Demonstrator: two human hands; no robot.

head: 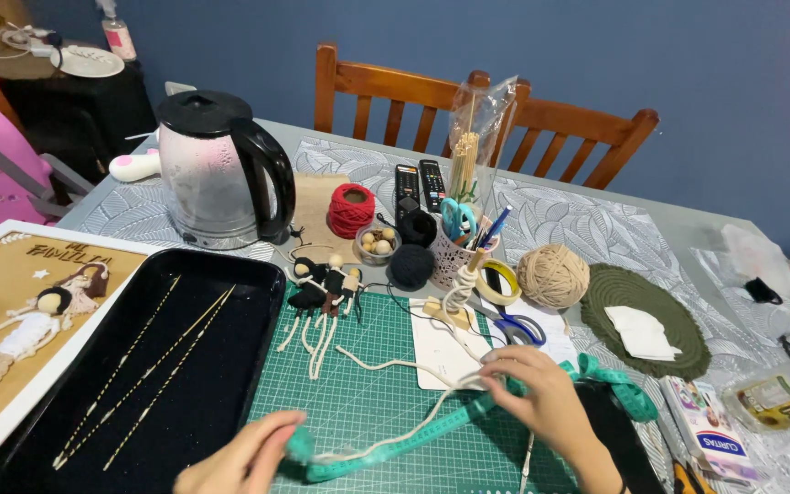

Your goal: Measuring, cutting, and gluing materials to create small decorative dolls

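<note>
My left hand (244, 457) pinches one end of a teal measuring tape (432, 425) at the lower middle, together with a cream cord (395, 366). Over to the right, my right hand (537, 389) pinches the tape and cord, holding them stretched over the green cutting mat (368, 402). The tape's far end (614, 384) loops beyond the right hand. The cord runs back toward a wooden spool stand (454, 297). Small cord dolls (322, 297) lie at the mat's upper left.
A black tray (258, 311) with thin sticks sits left, beside a framed doll picture (38, 320). Behind are a kettle (217, 169), red thread spool (351, 210), bead bowl (378, 242), cup of tools (459, 242), beige twine ball (552, 274), green round mat (678, 338), scissors (518, 327), two wooden chairs (550, 119).
</note>
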